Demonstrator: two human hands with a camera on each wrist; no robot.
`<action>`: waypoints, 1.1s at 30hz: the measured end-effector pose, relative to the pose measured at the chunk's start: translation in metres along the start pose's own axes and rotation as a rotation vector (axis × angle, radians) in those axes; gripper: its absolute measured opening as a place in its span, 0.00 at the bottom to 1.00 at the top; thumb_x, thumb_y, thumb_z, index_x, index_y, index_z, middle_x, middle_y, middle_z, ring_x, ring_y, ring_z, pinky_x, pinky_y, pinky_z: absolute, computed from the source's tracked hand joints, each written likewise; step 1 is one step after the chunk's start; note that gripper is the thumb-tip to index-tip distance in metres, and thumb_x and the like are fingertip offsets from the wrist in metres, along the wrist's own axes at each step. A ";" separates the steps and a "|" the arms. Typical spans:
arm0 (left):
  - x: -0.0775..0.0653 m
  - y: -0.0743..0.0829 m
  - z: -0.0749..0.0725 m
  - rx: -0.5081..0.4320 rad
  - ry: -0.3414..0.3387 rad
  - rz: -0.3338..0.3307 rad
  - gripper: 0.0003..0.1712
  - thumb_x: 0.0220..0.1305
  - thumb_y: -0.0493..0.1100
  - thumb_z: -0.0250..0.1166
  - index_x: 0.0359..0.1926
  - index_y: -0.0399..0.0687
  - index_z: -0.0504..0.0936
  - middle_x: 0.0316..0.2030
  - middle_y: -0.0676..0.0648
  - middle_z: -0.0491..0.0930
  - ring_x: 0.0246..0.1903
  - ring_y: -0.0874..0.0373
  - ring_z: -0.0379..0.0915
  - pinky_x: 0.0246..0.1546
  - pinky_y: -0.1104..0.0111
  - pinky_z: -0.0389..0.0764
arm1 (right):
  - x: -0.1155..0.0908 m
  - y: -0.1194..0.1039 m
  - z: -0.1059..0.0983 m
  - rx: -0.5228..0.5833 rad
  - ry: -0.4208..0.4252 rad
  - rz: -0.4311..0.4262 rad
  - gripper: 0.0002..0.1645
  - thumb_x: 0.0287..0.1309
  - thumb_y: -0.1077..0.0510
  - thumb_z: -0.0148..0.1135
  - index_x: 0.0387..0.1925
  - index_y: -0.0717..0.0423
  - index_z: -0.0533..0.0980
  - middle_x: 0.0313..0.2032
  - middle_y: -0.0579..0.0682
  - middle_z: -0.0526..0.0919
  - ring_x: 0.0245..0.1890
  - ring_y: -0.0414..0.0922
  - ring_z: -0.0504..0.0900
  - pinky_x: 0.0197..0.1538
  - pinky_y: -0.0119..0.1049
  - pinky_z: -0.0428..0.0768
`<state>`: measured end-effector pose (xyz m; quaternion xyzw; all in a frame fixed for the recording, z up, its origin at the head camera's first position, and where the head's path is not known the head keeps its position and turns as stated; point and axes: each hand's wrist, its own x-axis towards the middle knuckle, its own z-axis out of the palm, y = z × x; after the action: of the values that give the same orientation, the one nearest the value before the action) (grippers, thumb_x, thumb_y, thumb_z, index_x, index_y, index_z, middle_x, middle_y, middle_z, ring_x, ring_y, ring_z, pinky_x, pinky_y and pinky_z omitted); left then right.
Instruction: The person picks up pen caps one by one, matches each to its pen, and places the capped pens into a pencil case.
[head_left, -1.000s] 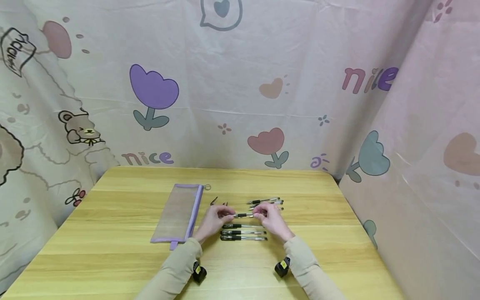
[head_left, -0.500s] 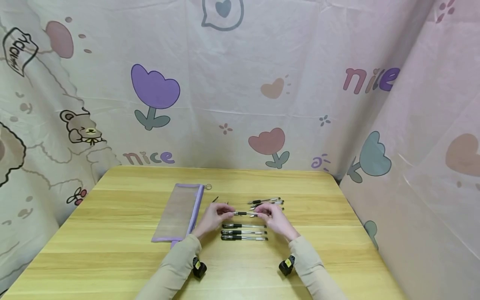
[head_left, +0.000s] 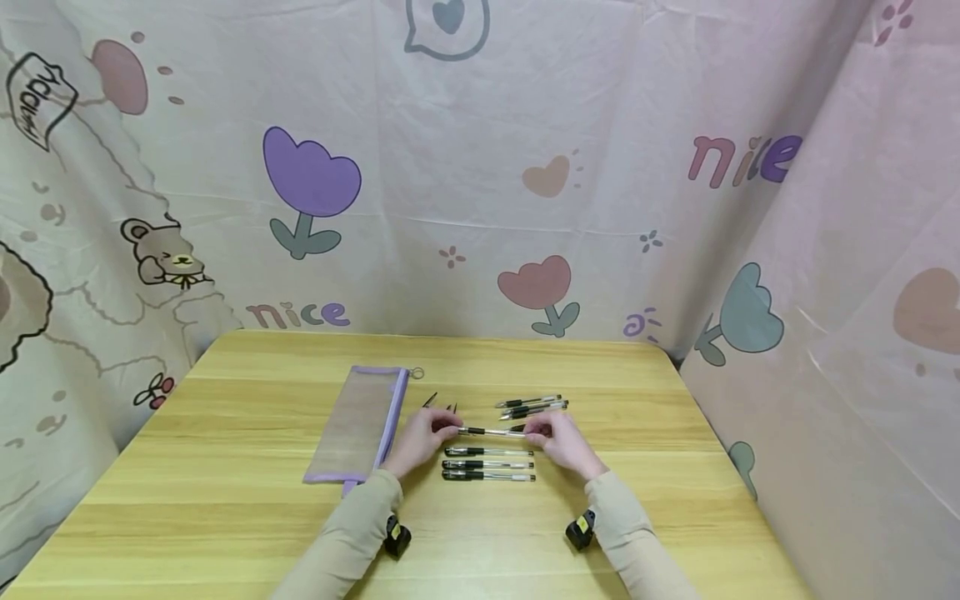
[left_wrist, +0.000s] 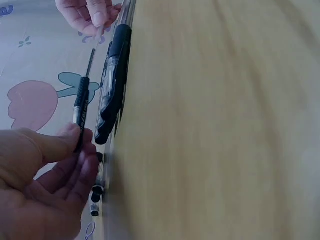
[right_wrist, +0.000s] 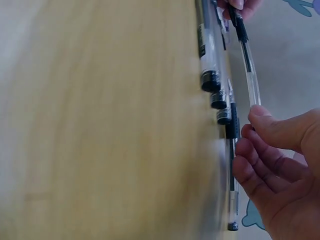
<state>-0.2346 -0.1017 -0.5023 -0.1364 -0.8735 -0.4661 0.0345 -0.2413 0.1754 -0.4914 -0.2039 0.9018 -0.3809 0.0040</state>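
Observation:
One pen [head_left: 491, 432], with a black grip and a clear barrel, stretches between the two hands above the table. My left hand [head_left: 422, 437] pinches its dark end between thumb and fingers; this end [left_wrist: 80, 117] shows close up in the left wrist view. At the clear rear end, my right hand [head_left: 562, 446] pinches the barrel [right_wrist: 253, 92]. Just nearer to me lie three capped black pens in a row, among them the front pen [head_left: 487, 477]. Small dark pieces, perhaps pen caps [head_left: 429, 400], lie behind the left hand, partly hidden.
Several more pens [head_left: 528, 403] lie behind the right hand, partly covered by it. A see-through zip pouch [head_left: 392, 417] with purple edging lies flat left of the hands. The wooden table [head_left: 225, 500] meets a printed curtain [head_left: 442, 167] at its back and sides.
My right hand has shifted a little to the right, and the hands are farther apart. More of the pen's barrel shows between them. The row of capped pens and the pouch stay put.

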 end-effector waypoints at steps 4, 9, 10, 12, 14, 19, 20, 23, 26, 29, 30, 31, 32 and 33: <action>-0.001 0.003 0.003 0.023 -0.001 -0.030 0.06 0.61 0.31 0.68 0.39 0.40 0.88 0.38 0.44 0.88 0.38 0.54 0.81 0.44 0.61 0.83 | 0.001 0.003 0.001 -0.028 -0.025 -0.015 0.02 0.56 0.65 0.70 0.32 0.59 0.84 0.29 0.47 0.86 0.28 0.34 0.76 0.35 0.26 0.77; -0.002 0.007 0.004 0.064 0.009 -0.029 0.05 0.59 0.30 0.69 0.36 0.41 0.88 0.35 0.45 0.88 0.33 0.58 0.78 0.38 0.66 0.80 | 0.001 0.006 0.003 -0.038 -0.038 -0.013 0.02 0.55 0.66 0.70 0.32 0.57 0.85 0.28 0.47 0.86 0.26 0.33 0.75 0.34 0.26 0.77; -0.002 0.007 0.004 0.073 0.009 -0.029 0.05 0.59 0.30 0.70 0.35 0.41 0.88 0.34 0.46 0.88 0.33 0.59 0.78 0.38 0.67 0.79 | 0.001 0.007 0.003 -0.037 -0.038 -0.013 0.02 0.55 0.66 0.70 0.32 0.57 0.85 0.28 0.47 0.86 0.26 0.33 0.75 0.34 0.26 0.77; -0.003 0.007 0.004 0.089 0.010 -0.028 0.05 0.58 0.30 0.70 0.35 0.41 0.88 0.34 0.46 0.88 0.32 0.59 0.78 0.37 0.67 0.79 | 0.001 0.007 0.003 -0.036 -0.037 -0.009 0.03 0.54 0.66 0.71 0.31 0.57 0.85 0.28 0.48 0.86 0.26 0.33 0.76 0.33 0.26 0.77; -0.003 0.007 0.004 0.097 0.012 -0.031 0.04 0.58 0.31 0.71 0.34 0.41 0.88 0.33 0.46 0.88 0.32 0.59 0.78 0.37 0.67 0.78 | 0.001 0.007 0.003 -0.031 -0.034 -0.003 0.03 0.53 0.67 0.71 0.31 0.58 0.86 0.28 0.49 0.87 0.26 0.34 0.76 0.33 0.26 0.77; -0.003 0.006 0.004 0.102 0.024 -0.031 0.03 0.58 0.31 0.71 0.33 0.41 0.89 0.33 0.46 0.88 0.33 0.58 0.78 0.38 0.66 0.79 | 0.001 0.004 0.003 -0.014 -0.028 0.016 0.03 0.52 0.67 0.71 0.31 0.59 0.86 0.28 0.51 0.87 0.26 0.36 0.77 0.32 0.26 0.77; -0.003 0.006 0.004 0.108 0.026 -0.027 0.03 0.58 0.31 0.71 0.33 0.41 0.89 0.33 0.46 0.88 0.33 0.57 0.79 0.38 0.65 0.79 | 0.002 0.004 0.003 -0.013 -0.028 0.022 0.03 0.52 0.67 0.71 0.31 0.59 0.86 0.28 0.50 0.87 0.26 0.36 0.77 0.32 0.26 0.77; -0.003 0.005 0.005 0.120 0.031 -0.013 0.03 0.57 0.31 0.71 0.32 0.40 0.89 0.33 0.46 0.88 0.33 0.57 0.79 0.39 0.65 0.80 | 0.002 0.004 0.003 0.001 -0.027 0.055 0.03 0.52 0.67 0.72 0.31 0.59 0.86 0.29 0.51 0.88 0.26 0.36 0.78 0.32 0.26 0.77; -0.003 0.005 0.005 0.121 0.033 -0.008 0.02 0.57 0.31 0.72 0.32 0.40 0.89 0.33 0.45 0.88 0.33 0.56 0.80 0.39 0.65 0.81 | 0.003 0.004 0.003 0.021 -0.026 0.081 0.03 0.51 0.67 0.72 0.31 0.59 0.87 0.30 0.52 0.88 0.27 0.37 0.78 0.33 0.26 0.77; -0.003 0.005 0.006 0.115 0.034 -0.010 0.02 0.57 0.31 0.71 0.32 0.40 0.89 0.33 0.45 0.89 0.33 0.56 0.81 0.39 0.64 0.81 | 0.003 0.004 0.003 0.035 -0.022 0.090 0.03 0.51 0.67 0.73 0.31 0.60 0.87 0.30 0.53 0.88 0.27 0.38 0.78 0.32 0.26 0.77; -0.003 0.005 0.006 0.114 0.035 -0.010 0.02 0.57 0.31 0.72 0.32 0.40 0.89 0.32 0.45 0.89 0.32 0.56 0.81 0.39 0.64 0.81 | 0.003 0.004 0.003 0.037 -0.021 0.089 0.03 0.51 0.67 0.73 0.31 0.60 0.87 0.30 0.53 0.88 0.27 0.38 0.79 0.32 0.26 0.77; -0.003 0.005 0.006 0.114 0.036 -0.011 0.02 0.57 0.31 0.72 0.32 0.40 0.89 0.32 0.44 0.89 0.32 0.56 0.81 0.39 0.64 0.81 | 0.003 0.004 0.003 0.036 -0.020 0.090 0.03 0.51 0.67 0.73 0.31 0.60 0.87 0.30 0.53 0.89 0.27 0.38 0.79 0.32 0.26 0.78; -0.003 0.005 0.006 0.114 0.036 -0.012 0.02 0.57 0.31 0.72 0.32 0.40 0.89 0.32 0.45 0.89 0.32 0.56 0.81 0.39 0.64 0.81 | 0.003 0.004 0.003 0.036 -0.020 0.092 0.03 0.51 0.67 0.73 0.31 0.61 0.87 0.30 0.53 0.89 0.27 0.38 0.79 0.32 0.26 0.78; -0.003 0.006 0.006 0.115 0.035 -0.014 0.02 0.57 0.31 0.72 0.32 0.40 0.89 0.32 0.45 0.89 0.32 0.55 0.81 0.39 0.64 0.81 | 0.003 0.004 0.003 0.036 -0.019 0.093 0.03 0.51 0.67 0.73 0.31 0.61 0.87 0.30 0.53 0.89 0.27 0.38 0.79 0.33 0.26 0.77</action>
<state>-0.2298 -0.0944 -0.5018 -0.1199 -0.8990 -0.4177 0.0545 -0.2453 0.1748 -0.4956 -0.1652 0.9033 -0.3945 0.0340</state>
